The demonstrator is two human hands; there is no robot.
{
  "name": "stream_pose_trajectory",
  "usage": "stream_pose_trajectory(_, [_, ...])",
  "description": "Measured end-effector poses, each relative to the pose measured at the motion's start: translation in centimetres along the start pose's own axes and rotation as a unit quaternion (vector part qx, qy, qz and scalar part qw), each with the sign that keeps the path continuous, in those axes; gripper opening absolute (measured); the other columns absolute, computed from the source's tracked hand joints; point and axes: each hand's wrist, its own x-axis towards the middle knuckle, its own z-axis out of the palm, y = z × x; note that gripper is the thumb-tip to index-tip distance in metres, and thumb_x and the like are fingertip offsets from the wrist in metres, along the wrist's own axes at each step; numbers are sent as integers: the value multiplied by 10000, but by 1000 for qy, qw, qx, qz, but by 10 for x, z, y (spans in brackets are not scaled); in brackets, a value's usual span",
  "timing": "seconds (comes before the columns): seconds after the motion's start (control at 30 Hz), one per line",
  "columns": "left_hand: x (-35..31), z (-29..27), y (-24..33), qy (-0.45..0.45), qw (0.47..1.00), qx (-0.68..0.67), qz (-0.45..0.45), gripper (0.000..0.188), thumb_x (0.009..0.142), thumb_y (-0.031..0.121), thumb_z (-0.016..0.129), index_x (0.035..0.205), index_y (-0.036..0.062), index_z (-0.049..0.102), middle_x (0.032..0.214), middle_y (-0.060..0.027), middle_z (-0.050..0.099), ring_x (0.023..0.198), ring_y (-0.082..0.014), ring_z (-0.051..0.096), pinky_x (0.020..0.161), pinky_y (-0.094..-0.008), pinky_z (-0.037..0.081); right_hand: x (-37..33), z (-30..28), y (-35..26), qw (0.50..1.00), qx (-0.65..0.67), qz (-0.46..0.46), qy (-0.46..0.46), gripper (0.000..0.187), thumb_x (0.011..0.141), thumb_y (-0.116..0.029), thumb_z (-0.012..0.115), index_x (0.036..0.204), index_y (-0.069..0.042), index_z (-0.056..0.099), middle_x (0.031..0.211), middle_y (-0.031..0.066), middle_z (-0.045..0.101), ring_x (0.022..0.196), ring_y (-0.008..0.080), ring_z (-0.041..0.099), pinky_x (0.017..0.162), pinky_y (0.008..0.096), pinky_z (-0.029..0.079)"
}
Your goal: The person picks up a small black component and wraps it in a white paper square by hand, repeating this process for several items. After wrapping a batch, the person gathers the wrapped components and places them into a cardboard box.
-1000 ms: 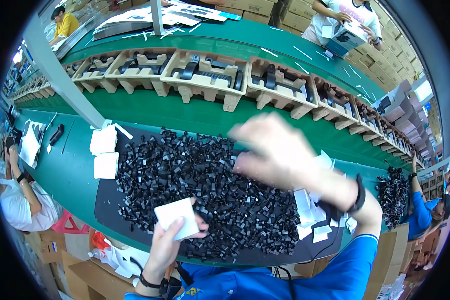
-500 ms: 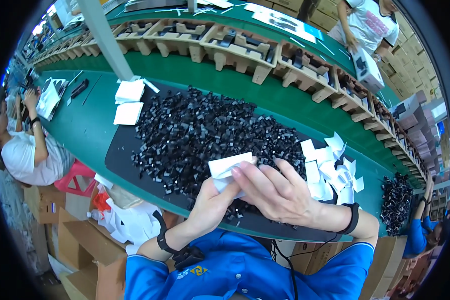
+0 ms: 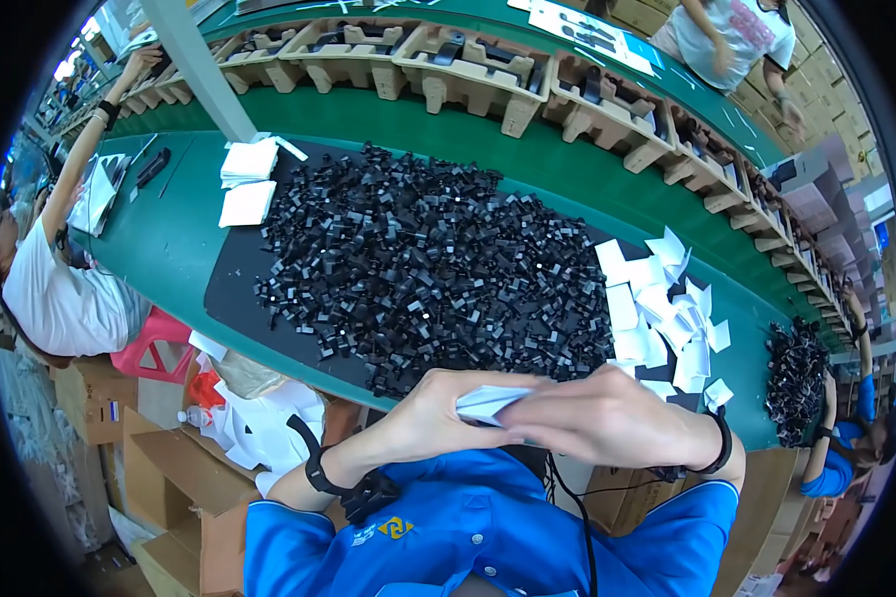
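Observation:
Close to my body, a folded white paper piece (image 3: 490,402) is held between my two hands. My left hand (image 3: 430,410) is closed round its left side, with the fingers behind and the thumb below. My right hand (image 3: 607,416) has its fingers, blurred by motion, closed on the paper's right end. The paper's fold stands partly open toward me; what may be inside is hidden. Just beyond my hands spreads a large heap of small black parts (image 3: 428,269) on a dark mat (image 3: 231,289). Loose folded white papers (image 3: 657,298) lie to the right of the heap.
Two white paper stacks (image 3: 247,204) sit at the heap's far left, near a grey post (image 3: 194,70). Brown moulded trays (image 3: 468,85) line the green conveyor behind. Another black heap (image 3: 796,383) lies far right. Co-workers stand around; an open carton (image 3: 184,478) is below left.
Both hands have drawn the white paper back from over the heap toward my body and lowered it. The co-worker at left has stretched an arm toward the trays; the one across has released a white box.

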Motion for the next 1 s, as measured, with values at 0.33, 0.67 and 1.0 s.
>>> stream_pose_trajectory(0.33, [-8,-37,-10,54,991,120,-17,513,656,44,798,1138,25,624,1093,-117,650,973,-172,633,847,-296,491,39,-8,65,978,-134,-85,133,266,771,-92,627,1031,-48,589,915,70,610,777,258,614,584,367,508])
stream_pose_trajectory(0.67, [-13,-62,-6,188,969,155,26,541,646,9,804,1154,36,618,1014,-77,647,869,-115,624,780,-243,491,93,14,114,881,-467,71,-10,234,737,-112,633,950,-55,558,838,54,501,824,191,535,529,290,505])
stream_pose_trajectory(1.0, [-14,-55,-13,169,985,16,-31,630,658,19,800,1237,36,553,1011,-76,645,918,-125,625,806,-248,494,61,-23,88,955,22,281,98,136,807,-82,662,920,-7,655,834,103,639,592,136,646,457,238,488])
